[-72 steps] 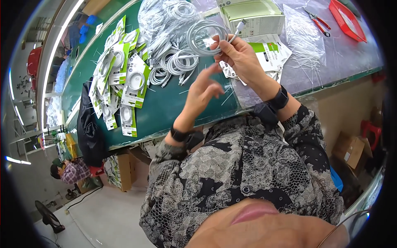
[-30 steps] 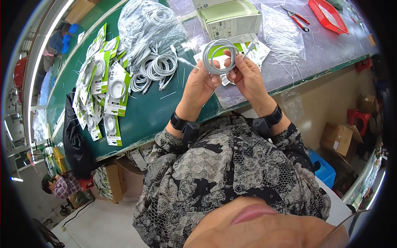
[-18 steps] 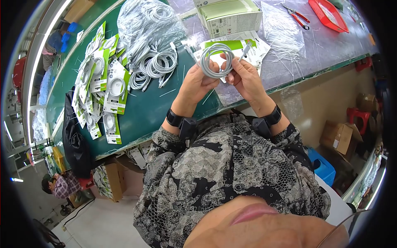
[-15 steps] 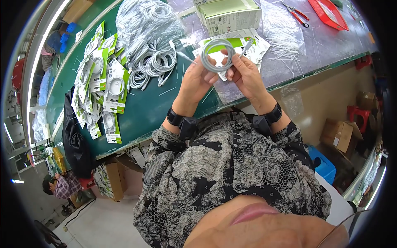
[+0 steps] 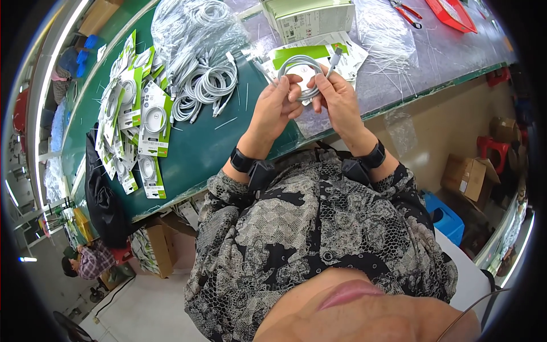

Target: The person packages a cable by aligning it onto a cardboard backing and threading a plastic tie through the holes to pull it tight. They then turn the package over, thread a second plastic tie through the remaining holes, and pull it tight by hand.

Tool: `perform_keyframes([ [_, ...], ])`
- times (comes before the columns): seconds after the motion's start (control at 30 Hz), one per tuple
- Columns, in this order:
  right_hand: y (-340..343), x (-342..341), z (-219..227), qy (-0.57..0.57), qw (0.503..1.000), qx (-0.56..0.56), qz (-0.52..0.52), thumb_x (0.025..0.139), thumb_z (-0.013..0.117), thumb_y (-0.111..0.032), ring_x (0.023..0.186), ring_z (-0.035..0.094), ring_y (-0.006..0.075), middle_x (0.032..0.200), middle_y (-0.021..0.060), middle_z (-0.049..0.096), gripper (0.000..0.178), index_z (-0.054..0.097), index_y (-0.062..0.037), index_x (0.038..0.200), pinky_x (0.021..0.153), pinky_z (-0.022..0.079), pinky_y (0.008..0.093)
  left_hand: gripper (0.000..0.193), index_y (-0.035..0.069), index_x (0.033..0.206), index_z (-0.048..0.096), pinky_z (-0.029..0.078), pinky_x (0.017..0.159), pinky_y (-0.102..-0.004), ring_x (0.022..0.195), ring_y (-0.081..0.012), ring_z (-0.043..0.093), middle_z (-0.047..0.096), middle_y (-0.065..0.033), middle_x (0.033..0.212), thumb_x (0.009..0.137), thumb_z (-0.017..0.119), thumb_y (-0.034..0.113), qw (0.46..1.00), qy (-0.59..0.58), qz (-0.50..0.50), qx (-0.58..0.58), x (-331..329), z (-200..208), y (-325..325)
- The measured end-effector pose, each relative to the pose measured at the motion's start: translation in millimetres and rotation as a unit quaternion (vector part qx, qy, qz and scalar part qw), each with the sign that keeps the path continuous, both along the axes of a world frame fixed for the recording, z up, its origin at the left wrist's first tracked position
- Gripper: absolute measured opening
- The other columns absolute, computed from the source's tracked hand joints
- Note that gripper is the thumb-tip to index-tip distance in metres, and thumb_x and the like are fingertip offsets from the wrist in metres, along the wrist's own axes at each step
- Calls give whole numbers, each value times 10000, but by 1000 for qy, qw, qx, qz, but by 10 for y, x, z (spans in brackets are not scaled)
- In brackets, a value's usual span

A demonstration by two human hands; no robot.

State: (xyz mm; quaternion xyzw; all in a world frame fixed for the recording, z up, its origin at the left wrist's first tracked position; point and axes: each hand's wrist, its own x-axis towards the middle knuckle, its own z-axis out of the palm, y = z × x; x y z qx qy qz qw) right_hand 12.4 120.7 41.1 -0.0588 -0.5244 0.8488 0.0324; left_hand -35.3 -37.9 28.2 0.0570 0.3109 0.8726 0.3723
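Note:
Between my hands is a coiled grey cable, held over the table's front edge. My left hand is closed on the coil's left side, and my right hand pinches its right side. One plug sticks up past my right fingers; the other end juts out by my left fingers. Behind the coil lie white and green printed cards. To the left, more coiled grey cables lie loose on the green table mat.
Carded cables are piled at the left. A clear plastic bag of cables, a card box, white ties, red-handled pliers and a red tray stand farther back. A dark garment hangs off the left edge.
The coil has tilted and looks flatter, with my fingers now closer around its lower sides. The plug by my right hand points more upright. The whole view has shifted slightly.

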Motion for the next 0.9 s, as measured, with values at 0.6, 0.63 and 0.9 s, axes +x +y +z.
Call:
perform_keyframes([
  [0.6,257,-37,-89,6,997,63,34,933,561,-112,763,599,115,981,81,576,244,496,18,1130,661,509,235,249,65,1049,520,397,595,-263,590,-89,401,551,-18,813,994,445,295,995,14,90,45,87,-134,143],
  [0.63,265,-46,-94,7,998,52,40,929,570,-114,779,598,116,988,85,574,247,495,22,1121,667,504,231,244,61,1050,519,404,599,-268,591,-91,406,549,-20,805,993,450,288,995,13,96,29,97,-122,146],
  [0.9,298,-239,76,252,672,593,-365,820,686,-89,797,606,205,819,82,598,284,541,8,1043,720,476,341,210,51,1048,513,434,615,-288,609,-98,436,543,-34,799,990,465,247,985,87,141,-36,212,-199,191],
])
